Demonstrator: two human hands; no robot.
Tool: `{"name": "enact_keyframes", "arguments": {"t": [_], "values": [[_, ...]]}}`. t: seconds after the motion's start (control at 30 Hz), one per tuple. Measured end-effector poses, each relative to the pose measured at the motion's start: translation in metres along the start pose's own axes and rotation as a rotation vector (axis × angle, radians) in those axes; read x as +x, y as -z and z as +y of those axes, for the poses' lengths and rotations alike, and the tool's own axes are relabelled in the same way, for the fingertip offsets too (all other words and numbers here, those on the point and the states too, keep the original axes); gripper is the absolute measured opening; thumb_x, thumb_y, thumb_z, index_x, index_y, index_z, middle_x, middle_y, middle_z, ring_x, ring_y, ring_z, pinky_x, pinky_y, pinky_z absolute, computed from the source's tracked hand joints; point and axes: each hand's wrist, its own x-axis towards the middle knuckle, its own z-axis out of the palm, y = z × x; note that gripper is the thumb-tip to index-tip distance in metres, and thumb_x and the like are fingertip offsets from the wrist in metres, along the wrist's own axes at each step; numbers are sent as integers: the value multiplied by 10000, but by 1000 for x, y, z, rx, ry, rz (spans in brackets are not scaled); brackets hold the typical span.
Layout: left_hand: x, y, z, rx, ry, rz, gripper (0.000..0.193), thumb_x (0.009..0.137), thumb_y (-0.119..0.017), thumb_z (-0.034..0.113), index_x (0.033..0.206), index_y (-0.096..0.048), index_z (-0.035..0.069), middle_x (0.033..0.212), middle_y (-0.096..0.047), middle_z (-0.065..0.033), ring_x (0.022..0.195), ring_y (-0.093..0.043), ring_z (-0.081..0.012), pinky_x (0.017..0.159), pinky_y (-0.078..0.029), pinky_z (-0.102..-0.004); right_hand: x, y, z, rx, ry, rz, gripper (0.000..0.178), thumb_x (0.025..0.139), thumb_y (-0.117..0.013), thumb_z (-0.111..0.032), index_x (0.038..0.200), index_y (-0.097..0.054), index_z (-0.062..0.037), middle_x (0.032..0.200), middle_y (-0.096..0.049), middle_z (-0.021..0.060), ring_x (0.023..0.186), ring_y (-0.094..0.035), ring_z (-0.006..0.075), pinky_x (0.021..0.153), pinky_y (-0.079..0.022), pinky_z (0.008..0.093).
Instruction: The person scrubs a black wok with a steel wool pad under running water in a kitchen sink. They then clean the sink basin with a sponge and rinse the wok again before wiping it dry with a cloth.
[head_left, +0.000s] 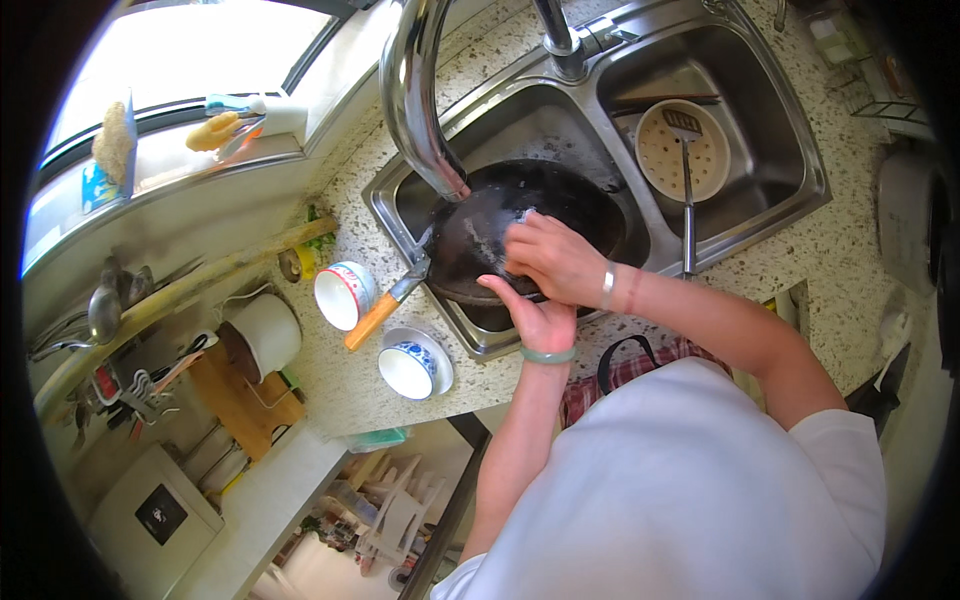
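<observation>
A dark wok [470,245] sits tilted in the left sink basin, its wooden handle [372,322] reaching over the basin's edge onto the counter. At the wok's near rim my left hand [540,318] grips it, the thumb lying over the edge and the other fingers hidden. My right hand [555,262] presses its curled fingers against the wok's wet surface. A small pale bit shows at those fingertips, but what they hold is too covered to name. Above the wok hangs the curved chrome faucet [420,110].
In the right basin [780,150] lie a cream strainer bowl [655,165] and a slotted spatula [688,215]. Left of the sink stand a red-patterned bowl [344,296] and a blue-patterned bowl [407,371]. Sponges and brushes rest on the windowsill [165,170].
</observation>
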Motion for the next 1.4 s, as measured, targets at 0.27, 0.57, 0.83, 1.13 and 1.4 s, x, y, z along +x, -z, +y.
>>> {"name": "enact_keyframes", "arguments": {"t": [0.27, 0.57, 0.83, 1.13, 1.4], "values": [[-3, 4, -12, 98, 52, -136, 751, 865, -509, 595, 1421, -341, 119, 1448, -381, -93, 1342, -343, -289, 1119, -240, -547, -14, 27, 100, 113, -433, 155, 93, 774, -643, -127, 784, -631, -35, 842, -592, 119, 851, -577, 298, 765, -463, 378], [6, 2, -30, 294, -25, -26, 653, 908, -449, 573, 1347, -415, 90, 1331, -496, -67, 1204, -489, -229, 1045, -392, -448, -70, 26, 35, 113, -418, 285, 106, 784, -631, -35, 776, -529, -12, 822, -523, 111, 808, -513, 283, 724, -428, 352], [7, -1, -32, 281, -47, 46, 645, 911, -448, 561, 1341, -431, 80, 1349, -490, -68, 1225, -479, -243, 1039, -402, -439, -65, 32, 36, -20, -372, 278, 84, 788, -593, -6, 799, -510, -7, 815, -509, 145, 803, -506, 344, 698, -432, 393], [5, -3, -33, 271, -16, -20, 677, 892, -474, 566, 1361, -402, 84, 1369, -469, -78, 1247, -460, -260, 1060, -370, -529, -50, 28, 77, -416, -480, 254, 38, 820, -545, -13, 814, -507, -9, 841, -522, 161, 830, -523, 354, 707, -449, 423], [2, 5, -35, 269, -29, -3, 664, 912, -442, 569, 1356, -409, 76, 1342, -483, -92, 1210, -486, -259, 1054, -384, -456, -85, 29, 10, -275, -433, 195, 106, 780, -580, 25, 799, -479, -1, 819, -493, 159, 807, -508, 349, 687, -449, 412]]}}
